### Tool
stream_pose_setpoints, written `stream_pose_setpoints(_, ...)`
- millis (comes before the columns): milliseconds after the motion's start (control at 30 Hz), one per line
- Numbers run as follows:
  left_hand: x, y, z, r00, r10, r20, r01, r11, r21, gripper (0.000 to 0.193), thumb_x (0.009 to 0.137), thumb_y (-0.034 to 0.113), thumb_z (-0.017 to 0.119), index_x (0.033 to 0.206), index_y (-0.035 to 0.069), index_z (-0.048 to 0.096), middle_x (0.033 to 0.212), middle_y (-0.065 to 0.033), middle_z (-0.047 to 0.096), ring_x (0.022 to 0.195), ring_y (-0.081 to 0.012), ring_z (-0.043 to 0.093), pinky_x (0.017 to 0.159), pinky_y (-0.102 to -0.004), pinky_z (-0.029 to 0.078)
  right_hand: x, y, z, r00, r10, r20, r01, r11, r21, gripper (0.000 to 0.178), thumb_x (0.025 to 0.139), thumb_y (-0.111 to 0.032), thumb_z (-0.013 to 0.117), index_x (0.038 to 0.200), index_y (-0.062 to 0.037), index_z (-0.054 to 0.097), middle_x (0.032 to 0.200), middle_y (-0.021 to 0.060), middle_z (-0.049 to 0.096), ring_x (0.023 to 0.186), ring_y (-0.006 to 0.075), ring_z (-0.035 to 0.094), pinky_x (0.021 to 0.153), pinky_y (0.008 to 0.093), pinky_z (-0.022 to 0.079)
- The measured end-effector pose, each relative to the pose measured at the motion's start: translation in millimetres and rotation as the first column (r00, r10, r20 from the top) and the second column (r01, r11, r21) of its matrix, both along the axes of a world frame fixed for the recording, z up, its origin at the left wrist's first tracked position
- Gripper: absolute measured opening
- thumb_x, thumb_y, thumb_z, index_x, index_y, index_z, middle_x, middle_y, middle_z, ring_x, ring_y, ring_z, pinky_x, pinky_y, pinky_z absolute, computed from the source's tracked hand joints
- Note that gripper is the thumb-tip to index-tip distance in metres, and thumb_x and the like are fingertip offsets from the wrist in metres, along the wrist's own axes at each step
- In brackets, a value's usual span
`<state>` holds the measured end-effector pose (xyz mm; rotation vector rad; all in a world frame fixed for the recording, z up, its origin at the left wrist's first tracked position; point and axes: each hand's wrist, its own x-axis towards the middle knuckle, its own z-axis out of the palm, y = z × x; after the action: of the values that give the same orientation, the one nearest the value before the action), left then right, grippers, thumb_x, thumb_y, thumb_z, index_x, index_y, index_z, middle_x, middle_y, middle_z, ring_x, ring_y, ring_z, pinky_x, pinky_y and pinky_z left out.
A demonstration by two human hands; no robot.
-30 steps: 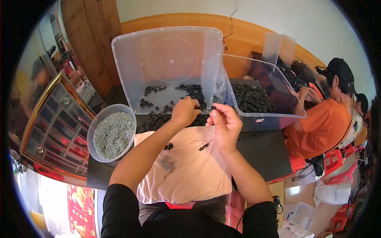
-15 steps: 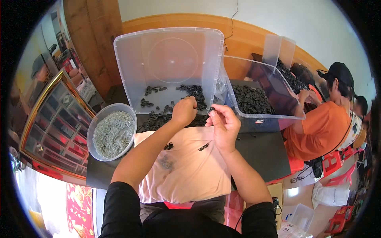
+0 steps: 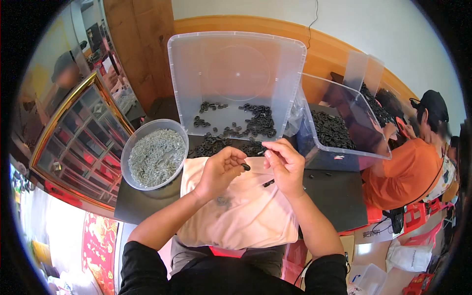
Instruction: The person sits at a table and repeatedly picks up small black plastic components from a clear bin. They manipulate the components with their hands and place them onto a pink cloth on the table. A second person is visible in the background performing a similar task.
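Over a peach cloth (image 3: pixel 236 228), my left hand (image 3: pixel 222 169) pinches a small black plastic part (image 3: pixel 245 167) between thumb and fingers. Close beside it on the right, my right hand (image 3: pixel 286 164) is closed at the fingertips on a small silvery piece (image 3: pixel 261 153), too small to make out fully. Another black part (image 3: pixel 268 183) lies on the cloth, partly hidden by my right hand. Beyond both hands, loose black parts (image 3: pixel 211 146) are heaped at the mouth of a clear plastic bin (image 3: pixel 236 64) tipped on its side, with more inside it.
At the left stands a round clear tub (image 3: pixel 129 169) filled with small silvery metal pieces. A second clear bin (image 3: pixel 354 151) of black parts is on the right of the dark table (image 3: pixel 339 196). Past it sits a person in an orange shirt (image 3: pixel 413 164). A gold-framed panel (image 3: pixel 73 132) leans at the left.
My left hand has drawn back from the black parts by the bin and now holds one over the cloth. The view has shifted, so the scene sits farther right.
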<state>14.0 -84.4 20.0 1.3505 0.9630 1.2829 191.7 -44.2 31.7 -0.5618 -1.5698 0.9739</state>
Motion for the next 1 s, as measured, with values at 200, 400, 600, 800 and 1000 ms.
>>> stream_pose_setpoints(200, -5.3, -1.5, -3.5, 0.987, -0.074, 0.144, 0.073, 0.997, 0.012, 0.023, 0.08, -0.009, 0.055, 0.102, -0.002, 0.051, 0.091, -0.0043, 0.055, 0.082, -0.0086, 0.056, 0.074, -0.0217, 0.048, -5.2, -5.5, -1.8, 0.993, 0.114, 0.012, -0.113, 0.991, -0.066, 0.02, 0.082, 0.005, 0.053, 0.102, 0.0039, 0.057, 0.081, 0.0041, 0.05, 0.063, 0.0075, 0.051, 0.056, 0.0207, 0.047)
stream_pose_setpoints(400, -8.6, 0.2, -2.7, 0.985, -0.122, 0.119, 0.123, 0.992, -0.002, 0.018, 0.085, -0.004, 0.053, 0.101, 0.0, 0.058, 0.09, -0.0013, 0.057, 0.078, -0.0068, 0.055, 0.071, -0.0221, 0.046, -0.4, -1.2, -2.2, 0.994, 0.105, -0.015, -0.106, 0.986, -0.129, 0.02, 0.083, 0.004, 0.054, 0.102, 0.0041, 0.057, 0.084, 0.0048, 0.052, 0.063, 0.0082, 0.053, 0.057, 0.021, 0.046)
stream_pose_setpoints(600, -10.1, 2.2, -10.0, 0.957, -0.112, 0.267, 0.15, 0.981, -0.125, 0.014, 0.085, -0.002, 0.053, 0.099, 0.001, 0.057, 0.09, -0.0045, 0.06, 0.076, -0.0104, 0.056, 0.07, -0.0237, 0.047, -7.6, -10.8, -3.6, 0.982, 0.186, -0.044, -0.19, 0.966, -0.177, 0.018, 0.084, 0.004, 0.054, 0.101, 0.005, 0.057, 0.084, 0.0055, 0.053, 0.065, 0.0094, 0.054, 0.057, 0.0214, 0.046)
stream_pose_setpoints(800, -1.6, 1.5, -20.0, 0.902, -0.119, 0.415, 0.215, 0.958, -0.191, 0.01, 0.084, 0.0, 0.055, 0.094, 0.003, 0.056, 0.085, -0.0064, 0.062, 0.073, -0.0123, 0.058, 0.069, -0.0255, 0.049, -17.1, -16.3, -9.1, 0.98, 0.17, -0.107, -0.188, 0.963, -0.192, 0.013, 0.085, 0.003, 0.053, 0.098, 0.005, 0.056, 0.083, 0.0068, 0.054, 0.066, 0.0105, 0.057, 0.059, 0.0226, 0.049)
stream_pose_setpoints(1000, 1.8, 1.8, -18.8, 0.916, -0.133, 0.377, 0.191, 0.974, -0.121, 0.006, 0.084, 0.002, 0.058, 0.089, 0.003, 0.053, 0.08, -0.0053, 0.062, 0.069, -0.0101, 0.059, 0.063, -0.0232, 0.049, -17.4, -18.4, -8.3, 0.986, 0.127, -0.108, -0.15, 0.958, -0.243, 0.012, 0.085, 0.001, 0.054, 0.096, 0.0052, 0.056, 0.082, 0.0067, 0.056, 0.068, 0.011, 0.059, 0.06, 0.0234, 0.051)
